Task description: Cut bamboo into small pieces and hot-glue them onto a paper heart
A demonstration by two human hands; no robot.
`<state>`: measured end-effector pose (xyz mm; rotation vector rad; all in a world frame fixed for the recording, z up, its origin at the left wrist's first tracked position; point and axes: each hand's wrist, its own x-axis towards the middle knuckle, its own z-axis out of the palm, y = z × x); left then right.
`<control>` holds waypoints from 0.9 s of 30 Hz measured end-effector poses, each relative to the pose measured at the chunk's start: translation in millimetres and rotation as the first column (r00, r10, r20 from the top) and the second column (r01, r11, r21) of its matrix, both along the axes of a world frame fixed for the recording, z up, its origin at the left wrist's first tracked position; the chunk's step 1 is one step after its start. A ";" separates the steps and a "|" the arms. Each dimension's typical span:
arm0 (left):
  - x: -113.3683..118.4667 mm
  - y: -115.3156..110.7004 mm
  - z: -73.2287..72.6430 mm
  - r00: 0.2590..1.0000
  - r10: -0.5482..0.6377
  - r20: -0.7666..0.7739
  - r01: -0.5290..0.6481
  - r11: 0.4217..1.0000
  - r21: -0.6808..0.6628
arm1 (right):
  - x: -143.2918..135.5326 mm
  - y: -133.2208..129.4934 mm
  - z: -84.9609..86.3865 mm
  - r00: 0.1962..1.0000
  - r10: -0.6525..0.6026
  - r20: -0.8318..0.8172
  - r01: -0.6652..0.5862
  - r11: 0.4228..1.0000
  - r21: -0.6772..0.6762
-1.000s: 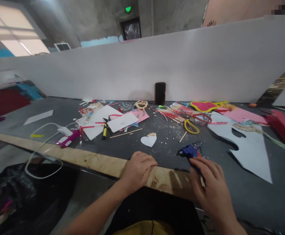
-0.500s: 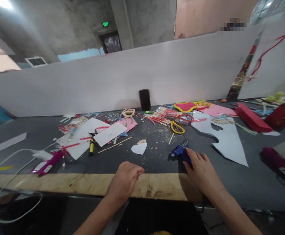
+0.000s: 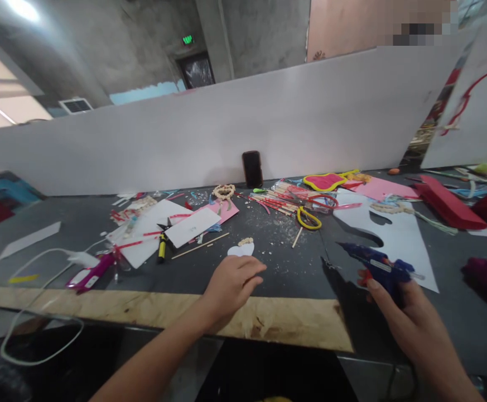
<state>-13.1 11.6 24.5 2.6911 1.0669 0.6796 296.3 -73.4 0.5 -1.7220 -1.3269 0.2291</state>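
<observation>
My right hand point(image 3: 410, 312) is wrapped round the handle of a blue hot glue gun point(image 3: 379, 265). The gun is lifted off the table, its dark nozzle pointing left and a clear glue stick showing at its rear. My left hand point(image 3: 237, 279) holds nothing; its fingers reach to the right with a gap to the thumb. Just beyond it lies a small white paper heart point(image 3: 239, 250), its lower part hidden by the hand. Small beige pieces point(image 3: 246, 242) line the heart's upper right edge.
Yellow-handled scissors point(image 3: 309, 218), thin red-and-beige sticks point(image 3: 272, 202) and crumbs lie past the heart. White cut-out paper point(image 3: 421, 251) is under the gun's side. Yellow-black pliers point(image 3: 162, 248), a purple device point(image 3: 90, 273) and a white cable point(image 3: 25, 259) are left. A phone point(image 3: 252, 168) leans on the partition.
My right hand has raised the glue gun off the table and carried it right, turning its nozzle up. My left hand has moved forward and right, and now covers part of the heart.
</observation>
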 end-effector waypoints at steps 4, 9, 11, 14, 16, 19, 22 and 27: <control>6.1 18.6 4.9 0.995 0.102 -0.010 -0.101 0.993 0.058 | 15.4 -0.3 -7.6 0.935 -0.058 0.349 0.047 0.998 0.039; 20.9 42.9 1.4 0.932 0.254 -0.259 -0.246 0.967 0.064 | 20.1 4.6 -6.8 0.717 0.037 0.696 -0.093 0.995 0.043; 30.4 48.7 -2.9 0.914 0.266 -0.306 -0.259 0.964 0.066 | 18.6 6.8 -9.1 0.653 0.076 0.754 -0.153 0.988 0.033; 43.4 53.3 -8.3 0.908 0.251 -0.336 -0.245 0.968 0.060 | 17.5 8.8 -14.0 0.608 0.098 0.788 -0.175 0.985 0.012; 51.6 54.9 -9.2 0.905 0.240 -0.350 -0.239 0.970 0.047 | 17.9 9.5 -16.2 0.603 0.114 0.790 -0.176 0.984 -0.008; 69.9 57.6 -5.9 0.909 0.231 -0.347 -0.234 0.972 0.036 | 18.4 11.0 -16.4 0.596 0.164 0.786 -0.189 0.980 -0.060; 99.8 64.2 -0.9 0.915 0.237 -0.326 -0.237 0.971 0.040 | 17.7 12.7 -14.7 0.588 0.218 0.779 -0.205 0.972 -0.117; 148.6 87.4 -2.1 0.891 0.299 -0.340 -0.314 0.949 0.013 | 15.6 10.4 -14.9 0.627 0.230 0.744 -0.186 0.972 -0.143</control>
